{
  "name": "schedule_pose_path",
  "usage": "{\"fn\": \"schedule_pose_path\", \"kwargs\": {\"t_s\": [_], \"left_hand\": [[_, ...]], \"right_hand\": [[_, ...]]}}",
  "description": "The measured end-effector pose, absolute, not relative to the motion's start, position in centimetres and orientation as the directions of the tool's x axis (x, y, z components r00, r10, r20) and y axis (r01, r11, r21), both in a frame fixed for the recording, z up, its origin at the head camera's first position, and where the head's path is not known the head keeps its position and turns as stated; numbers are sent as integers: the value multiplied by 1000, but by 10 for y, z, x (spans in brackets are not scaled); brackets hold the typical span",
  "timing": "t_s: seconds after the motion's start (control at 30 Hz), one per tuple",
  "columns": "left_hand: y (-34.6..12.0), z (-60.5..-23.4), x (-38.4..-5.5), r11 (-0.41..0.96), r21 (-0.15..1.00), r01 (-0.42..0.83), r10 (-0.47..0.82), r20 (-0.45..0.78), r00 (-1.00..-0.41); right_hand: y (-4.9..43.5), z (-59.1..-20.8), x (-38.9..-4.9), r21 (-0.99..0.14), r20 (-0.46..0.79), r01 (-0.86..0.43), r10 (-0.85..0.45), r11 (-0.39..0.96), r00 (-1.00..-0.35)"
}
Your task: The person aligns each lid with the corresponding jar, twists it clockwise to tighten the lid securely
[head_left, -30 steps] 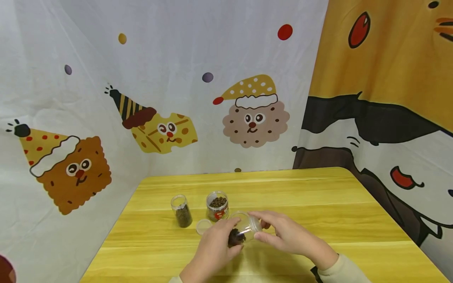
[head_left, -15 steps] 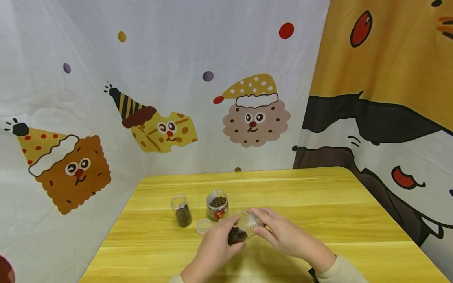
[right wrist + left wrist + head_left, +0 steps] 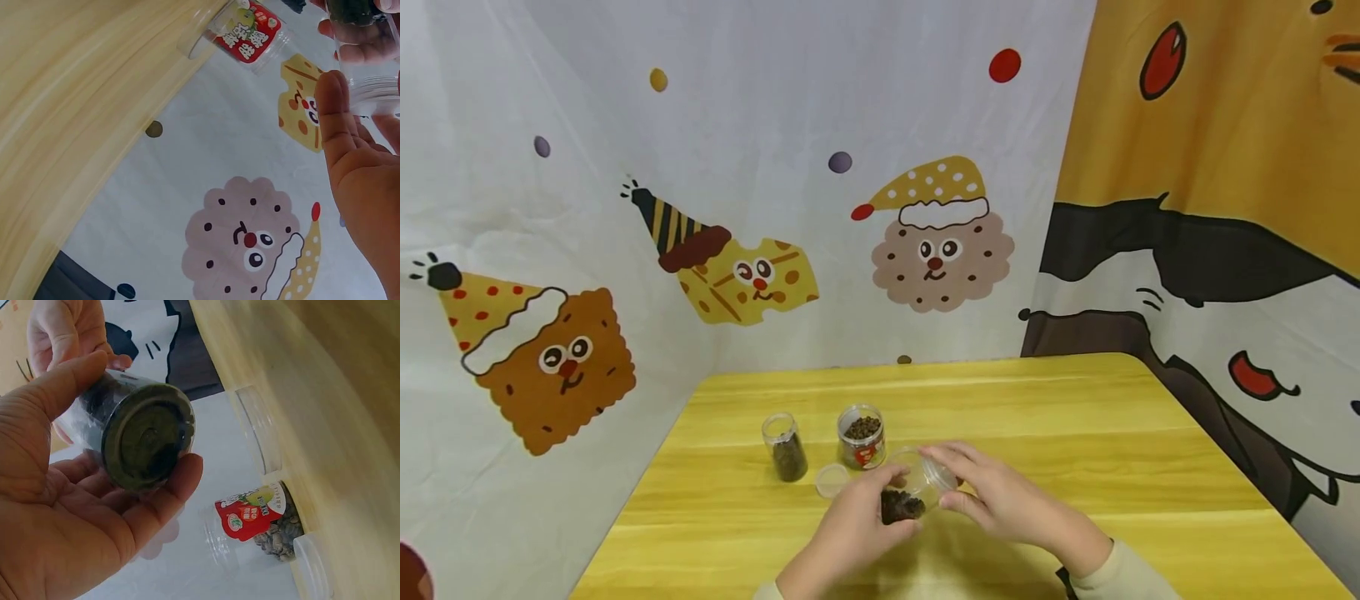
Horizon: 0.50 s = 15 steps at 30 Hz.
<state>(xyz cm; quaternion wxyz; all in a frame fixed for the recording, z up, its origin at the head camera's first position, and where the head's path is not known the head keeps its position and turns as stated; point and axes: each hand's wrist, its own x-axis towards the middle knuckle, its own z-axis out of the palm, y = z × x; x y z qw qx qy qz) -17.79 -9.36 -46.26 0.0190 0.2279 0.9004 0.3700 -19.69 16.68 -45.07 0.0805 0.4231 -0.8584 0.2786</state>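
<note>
My left hand grips a clear jar with dark, crumbly contents lying along its lower side. The jar is tilted, its mouth end toward the right hand. The left wrist view shows its round base between thumb and fingers. At the other end, my right hand holds the clear screw lid between thumb and fingers. Ridges of the lid show beside the fingers in the right wrist view. The lid sits at the jar's mouth.
Behind the left hand stands a red-labelled clear jar of brown pieces, its top uncovered. A taller, narrow jar with dark grains is to its left. A loose clear lid lies on the wooden table. A printed cloth hangs behind.
The right hand's fingers have shifted slightly over the lid and back while both hands stay on the jar. The dark contents have shifted a little inside. The other jars have not moved.
</note>
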Motion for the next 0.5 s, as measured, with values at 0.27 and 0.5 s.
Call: {"fn": "schedule_pose_path", "kwargs": {"t_s": [0.27,0.5], "left_hand": [[-94,-464,-179,605,670,430,481,124,-868],[-90,-466,-178,620,650,438,439,176,-881]], "right_hand": [[166,-445,-193,-381,355,-797,-721,469,-595],[160,-449,-187,-297,431,-804,-679,515,-594]]}}
